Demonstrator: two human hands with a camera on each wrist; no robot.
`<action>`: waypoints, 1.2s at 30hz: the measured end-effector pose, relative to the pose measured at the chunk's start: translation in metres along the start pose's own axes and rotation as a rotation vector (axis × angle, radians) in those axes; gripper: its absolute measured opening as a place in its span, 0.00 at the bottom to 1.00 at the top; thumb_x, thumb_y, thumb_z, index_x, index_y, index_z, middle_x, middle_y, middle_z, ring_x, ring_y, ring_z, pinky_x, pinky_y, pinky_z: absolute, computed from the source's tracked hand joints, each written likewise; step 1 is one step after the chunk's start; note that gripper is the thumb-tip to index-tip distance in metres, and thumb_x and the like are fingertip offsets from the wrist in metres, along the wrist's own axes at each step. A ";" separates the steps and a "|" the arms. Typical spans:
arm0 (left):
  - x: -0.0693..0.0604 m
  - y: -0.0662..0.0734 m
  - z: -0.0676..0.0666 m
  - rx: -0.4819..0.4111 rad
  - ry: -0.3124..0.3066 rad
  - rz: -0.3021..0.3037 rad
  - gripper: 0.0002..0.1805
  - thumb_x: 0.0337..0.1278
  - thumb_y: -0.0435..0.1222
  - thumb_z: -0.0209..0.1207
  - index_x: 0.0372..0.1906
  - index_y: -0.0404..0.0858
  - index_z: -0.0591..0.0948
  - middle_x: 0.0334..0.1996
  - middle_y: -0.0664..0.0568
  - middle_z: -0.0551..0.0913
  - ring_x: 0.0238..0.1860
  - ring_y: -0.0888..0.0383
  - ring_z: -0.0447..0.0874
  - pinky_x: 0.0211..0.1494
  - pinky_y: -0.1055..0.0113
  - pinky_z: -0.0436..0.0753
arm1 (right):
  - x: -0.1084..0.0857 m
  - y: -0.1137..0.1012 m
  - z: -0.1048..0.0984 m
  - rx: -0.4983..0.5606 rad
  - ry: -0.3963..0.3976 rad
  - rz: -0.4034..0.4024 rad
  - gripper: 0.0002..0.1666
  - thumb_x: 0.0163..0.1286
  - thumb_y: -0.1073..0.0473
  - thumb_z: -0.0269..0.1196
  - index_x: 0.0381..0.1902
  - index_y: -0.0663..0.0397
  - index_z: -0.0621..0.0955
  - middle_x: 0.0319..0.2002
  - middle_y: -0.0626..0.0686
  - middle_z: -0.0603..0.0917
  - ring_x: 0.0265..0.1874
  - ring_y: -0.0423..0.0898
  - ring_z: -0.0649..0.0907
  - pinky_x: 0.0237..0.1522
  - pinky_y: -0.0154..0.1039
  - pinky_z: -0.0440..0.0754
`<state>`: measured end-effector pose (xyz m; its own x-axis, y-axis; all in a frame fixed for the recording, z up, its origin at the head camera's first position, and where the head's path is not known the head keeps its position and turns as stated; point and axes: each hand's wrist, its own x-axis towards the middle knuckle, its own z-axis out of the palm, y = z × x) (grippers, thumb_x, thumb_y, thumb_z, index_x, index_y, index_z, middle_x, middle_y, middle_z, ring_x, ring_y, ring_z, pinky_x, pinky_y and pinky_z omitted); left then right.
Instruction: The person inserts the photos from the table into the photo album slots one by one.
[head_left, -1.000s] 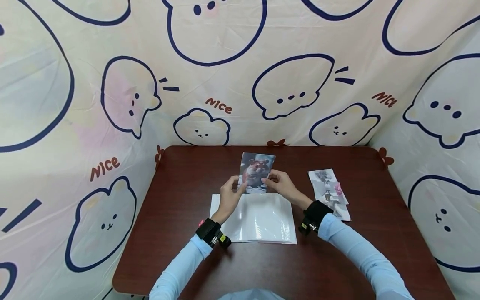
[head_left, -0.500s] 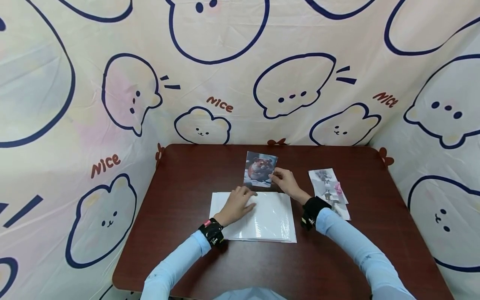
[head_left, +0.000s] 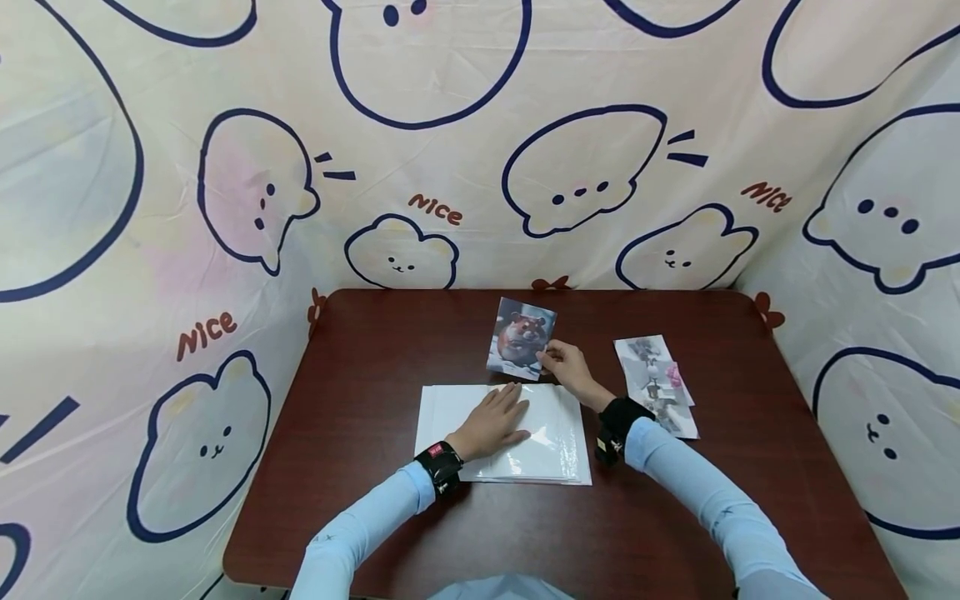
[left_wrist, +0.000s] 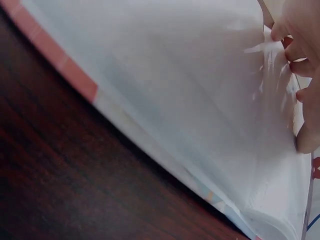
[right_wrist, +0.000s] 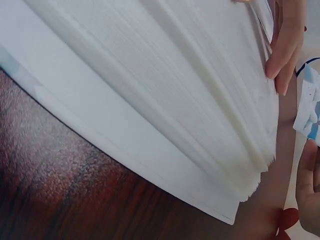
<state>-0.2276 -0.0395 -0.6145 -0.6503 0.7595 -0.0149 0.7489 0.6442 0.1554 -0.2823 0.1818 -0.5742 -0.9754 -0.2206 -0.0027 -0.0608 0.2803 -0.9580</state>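
An open album with white pages and clear glossy sleeves (head_left: 558, 454) lies on the table. My left hand (head_left: 491, 423) rests on its pages with the fingers spread; in the left wrist view those fingers (left_wrist: 296, 52) touch the shiny sleeve. Beyond the album's far edge, my right hand (head_left: 567, 367) pinches the lower right side of a photo card (head_left: 519, 333) showing a brown hamster-like animal. The right wrist view catches part of that card (right_wrist: 309, 107) above my right hand (right_wrist: 307, 175), and the thick stack of album pages (right_wrist: 150, 75).
Several overlapping picture cards (head_left: 654, 387) lie to the right of the album, close to my right forearm. The dark brown table (head_left: 375, 342) ends at a cloth backdrop (head_left: 480, 167) printed with cartoon animals.
My left hand has let go of the hamster card and come down onto the album, sliding rightward over the pages. My right hand still holds the card, which moved slightly right.
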 end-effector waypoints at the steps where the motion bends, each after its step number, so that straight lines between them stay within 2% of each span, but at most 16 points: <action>1: 0.000 0.000 0.000 -0.003 0.001 0.000 0.34 0.79 0.53 0.51 0.77 0.35 0.67 0.80 0.35 0.58 0.82 0.40 0.54 0.82 0.47 0.60 | 0.002 0.005 0.000 0.002 0.006 -0.001 0.12 0.80 0.68 0.56 0.44 0.80 0.75 0.40 0.79 0.80 0.45 0.75 0.83 0.52 0.63 0.85; 4: -0.001 0.001 0.001 -0.004 0.028 0.008 0.33 0.78 0.52 0.52 0.75 0.35 0.69 0.79 0.34 0.61 0.81 0.40 0.58 0.81 0.46 0.61 | 0.006 0.018 0.001 0.003 0.025 0.011 0.12 0.80 0.66 0.57 0.44 0.77 0.76 0.39 0.77 0.82 0.43 0.70 0.85 0.50 0.57 0.87; 10: -0.001 0.001 0.005 0.005 0.072 0.002 0.32 0.76 0.52 0.55 0.73 0.36 0.72 0.77 0.35 0.65 0.79 0.41 0.63 0.81 0.46 0.63 | 0.007 0.024 0.004 0.049 -0.001 0.056 0.11 0.79 0.66 0.58 0.44 0.74 0.76 0.38 0.75 0.84 0.39 0.59 0.88 0.45 0.44 0.90; 12: -0.002 0.000 0.007 0.002 0.099 0.006 0.32 0.76 0.52 0.56 0.73 0.37 0.72 0.76 0.35 0.67 0.78 0.41 0.64 0.80 0.46 0.64 | 0.006 0.025 0.004 0.021 -0.013 0.063 0.10 0.79 0.65 0.58 0.43 0.72 0.76 0.36 0.75 0.83 0.35 0.56 0.87 0.40 0.38 0.86; 14: -0.002 0.000 0.008 -0.009 0.129 0.019 0.31 0.75 0.52 0.57 0.72 0.36 0.73 0.75 0.34 0.68 0.77 0.41 0.65 0.80 0.46 0.64 | 0.005 0.027 0.004 -0.033 -0.023 0.057 0.09 0.79 0.65 0.58 0.41 0.70 0.76 0.33 0.73 0.82 0.30 0.54 0.83 0.35 0.34 0.78; 17: -0.003 0.000 0.009 -0.018 0.166 0.039 0.31 0.74 0.51 0.58 0.70 0.35 0.74 0.73 0.33 0.69 0.76 0.39 0.66 0.79 0.46 0.66 | 0.003 0.029 0.003 -0.111 -0.019 0.045 0.08 0.79 0.65 0.59 0.40 0.68 0.77 0.31 0.70 0.83 0.28 0.51 0.79 0.33 0.34 0.69; 20: -0.004 -0.001 0.010 -0.007 0.177 0.041 0.31 0.74 0.51 0.58 0.70 0.35 0.74 0.73 0.33 0.70 0.75 0.39 0.67 0.78 0.46 0.67 | 0.003 0.031 0.001 -0.154 -0.013 0.039 0.07 0.78 0.65 0.59 0.41 0.67 0.78 0.32 0.67 0.85 0.29 0.48 0.79 0.33 0.34 0.70; 24: -0.003 -0.001 0.011 -0.012 0.159 0.023 0.31 0.75 0.51 0.57 0.71 0.35 0.73 0.74 0.33 0.68 0.77 0.39 0.65 0.79 0.45 0.65 | 0.004 0.035 -0.005 -0.169 -0.023 0.049 0.07 0.79 0.64 0.59 0.41 0.65 0.76 0.33 0.64 0.85 0.31 0.46 0.81 0.34 0.36 0.71; 30: -0.004 0.002 0.005 -0.047 0.121 0.011 0.31 0.77 0.49 0.55 0.73 0.34 0.71 0.77 0.31 0.64 0.80 0.37 0.59 0.80 0.43 0.63 | 0.006 0.038 -0.019 -0.191 -0.067 0.049 0.08 0.78 0.67 0.59 0.37 0.65 0.73 0.33 0.66 0.86 0.34 0.53 0.87 0.33 0.36 0.76; 36: -0.007 0.005 0.000 -0.050 0.146 0.031 0.31 0.77 0.48 0.54 0.73 0.32 0.71 0.75 0.28 0.65 0.78 0.33 0.61 0.78 0.42 0.65 | 0.008 0.038 -0.025 -0.239 -0.124 0.006 0.10 0.78 0.67 0.59 0.34 0.66 0.73 0.29 0.66 0.87 0.30 0.56 0.87 0.28 0.35 0.69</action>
<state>-0.2195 -0.0415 -0.6140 -0.6411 0.7556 0.1343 0.7641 0.6123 0.2031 -0.2976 0.2144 -0.6032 -0.9434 -0.3267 -0.0578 -0.1175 0.4919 -0.8627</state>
